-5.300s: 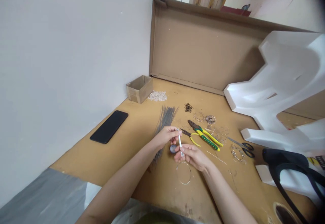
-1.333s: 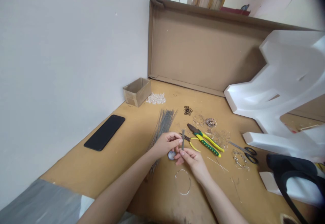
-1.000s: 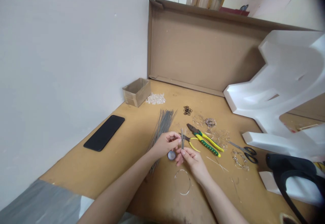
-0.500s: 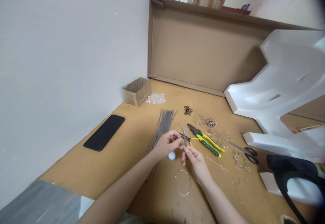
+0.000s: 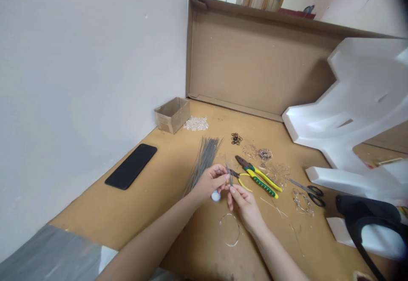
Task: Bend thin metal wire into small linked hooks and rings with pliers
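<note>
My right hand (image 5: 245,203) is closed in a pinch on slim grey metal pieces (image 5: 230,175) that point up and away; whether they are short wires or tweezers is unclear. My left hand (image 5: 208,182) is closed too, its thumb and fingertips meeting at those pieces; what it pinches is too small to name. Behind my left hand lies a bundle of long grey wires (image 5: 206,153). Small yellow-handled pliers (image 5: 245,180) lie just beyond my fingers, partly hidden. A thin wire ring (image 5: 239,231) rests nearer me, and a small white-and-blue round thing (image 5: 216,196) sits under my left wrist.
Green-and-yellow pliers (image 5: 261,181), scissors (image 5: 314,191), wire loops (image 5: 302,202) and black rings (image 5: 236,138) lie to the right and beyond. Clear beads (image 5: 196,123) sit beside a cardboard box (image 5: 174,117). A black phone (image 5: 131,166) lies left; white foam (image 5: 366,94) stands right.
My left fingertips have moved slightly right, onto the grey metal pieces. My right hand has shifted a little left, and the pieces now tilt more to the left.
</note>
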Motion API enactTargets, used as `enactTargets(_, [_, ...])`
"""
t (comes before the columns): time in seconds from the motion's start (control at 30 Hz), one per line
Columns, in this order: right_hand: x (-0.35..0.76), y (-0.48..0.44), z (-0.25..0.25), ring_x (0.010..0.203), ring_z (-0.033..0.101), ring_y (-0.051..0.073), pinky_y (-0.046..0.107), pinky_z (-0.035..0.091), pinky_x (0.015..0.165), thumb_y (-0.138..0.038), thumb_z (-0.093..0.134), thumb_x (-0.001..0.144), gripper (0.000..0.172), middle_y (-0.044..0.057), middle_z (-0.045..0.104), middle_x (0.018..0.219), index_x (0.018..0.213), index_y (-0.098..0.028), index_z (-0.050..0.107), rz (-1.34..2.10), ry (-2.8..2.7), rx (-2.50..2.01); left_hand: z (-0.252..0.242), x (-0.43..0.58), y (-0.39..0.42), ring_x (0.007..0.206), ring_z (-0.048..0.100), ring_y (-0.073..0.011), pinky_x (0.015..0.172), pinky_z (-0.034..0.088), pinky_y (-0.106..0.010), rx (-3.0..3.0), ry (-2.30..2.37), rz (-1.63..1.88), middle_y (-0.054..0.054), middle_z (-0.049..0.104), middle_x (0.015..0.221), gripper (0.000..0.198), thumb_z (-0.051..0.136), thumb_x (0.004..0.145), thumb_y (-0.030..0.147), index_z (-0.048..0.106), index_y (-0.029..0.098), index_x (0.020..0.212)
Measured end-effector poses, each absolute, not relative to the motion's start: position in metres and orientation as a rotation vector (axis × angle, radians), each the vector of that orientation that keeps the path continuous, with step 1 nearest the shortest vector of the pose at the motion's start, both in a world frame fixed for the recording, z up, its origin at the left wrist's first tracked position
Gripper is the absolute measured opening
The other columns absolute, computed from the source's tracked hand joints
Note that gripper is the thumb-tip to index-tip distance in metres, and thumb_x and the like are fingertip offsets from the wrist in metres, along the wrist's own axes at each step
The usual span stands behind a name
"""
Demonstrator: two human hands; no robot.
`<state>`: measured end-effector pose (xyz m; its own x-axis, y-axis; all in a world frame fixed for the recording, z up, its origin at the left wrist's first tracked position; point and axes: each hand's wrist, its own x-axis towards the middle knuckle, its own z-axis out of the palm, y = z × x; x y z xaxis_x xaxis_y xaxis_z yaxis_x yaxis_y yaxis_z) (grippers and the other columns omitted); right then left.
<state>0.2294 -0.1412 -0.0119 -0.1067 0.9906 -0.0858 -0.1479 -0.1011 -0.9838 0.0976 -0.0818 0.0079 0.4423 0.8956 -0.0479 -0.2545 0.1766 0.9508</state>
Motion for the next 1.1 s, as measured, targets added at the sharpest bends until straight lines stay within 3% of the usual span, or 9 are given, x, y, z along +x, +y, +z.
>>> enactTargets(0.47, [0.228,-0.142,-0.009,0.043,0.042,0.008,0.023,0.032,0.049,-0.043,0.053,0.081,0.028,-0.003,0.053,0.054,0.072,-0.017,0.059,1.301,-1.128,-1.18,0.018,0.096,-0.084,0.045,0.047,-0.0051,0.041,0.035,-0.016,1.117,0.796,0.932,0.004,0.054,0.056,0.018,0.059,0.07,0.028,0.048,0.014,0.071])
enactTargets(0.7, [0.228,-0.142,-0.01,0.042,0.04,0.007,0.022,0.031,0.047,-0.042,0.055,0.079,0.026,-0.004,0.053,0.055,0.083,-0.017,0.062,1.301,-1.069,-1.18,0.016,0.095,-0.084,0.044,0.047,-0.0056,0.041,0.035,-0.016,1.141,0.785,0.935,0.004,0.055,0.056,0.02,0.06,0.069,0.03,0.047,0.015,0.073])
enactTargets(1.1, [0.227,-0.143,-0.016,0.04,0.036,0.006,0.021,0.028,0.045,-0.039,0.057,0.079,0.022,-0.004,0.053,0.054,0.084,-0.017,0.06,1.333,-0.924,-1.088,0.024,0.096,-0.088,0.041,0.044,-0.0054,0.04,0.033,-0.016,1.133,0.769,0.931,0.005,0.052,0.051,0.025,0.061,0.07,0.035,0.044,0.017,0.072])
